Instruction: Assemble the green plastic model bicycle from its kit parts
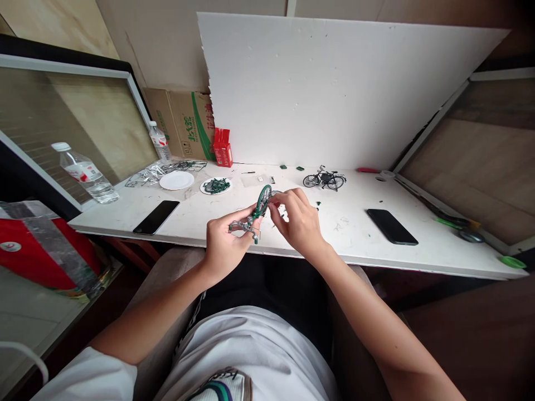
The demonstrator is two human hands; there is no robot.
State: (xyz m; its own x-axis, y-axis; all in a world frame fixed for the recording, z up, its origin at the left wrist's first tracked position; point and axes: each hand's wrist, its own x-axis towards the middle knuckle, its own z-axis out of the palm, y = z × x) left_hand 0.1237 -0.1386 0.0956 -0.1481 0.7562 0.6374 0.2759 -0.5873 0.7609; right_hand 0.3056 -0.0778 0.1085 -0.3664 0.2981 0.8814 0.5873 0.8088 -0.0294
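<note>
Red packet at your far left, off the white table. Next come two clear water bottles: the near bottle out by the window frame, and the far bottle beside one cardboard box. Clear part frames lie in a loose pile in front of it; I can't count them. Two white plates sit side by side, a bare plate and a plate of green parts, with one small red box standing behind them. There are two black phones, and the left phone lies flat near the table's front edge.

Now the middle. Your left hand is closed around the silver handlebar end of the half-built bicycle, held just above the table's near edge. Its one green wheel tilts up and to the right. Your right hand meets it there, fingertips pinched at the wheel's upper rim, and the two hands almost touch.

Further right and back, one finished bicycle stands upright on the table, well apart from your hands, with a white foam board behind it. The right phone lies flat, and a green lid sits at the far right corner.
</note>
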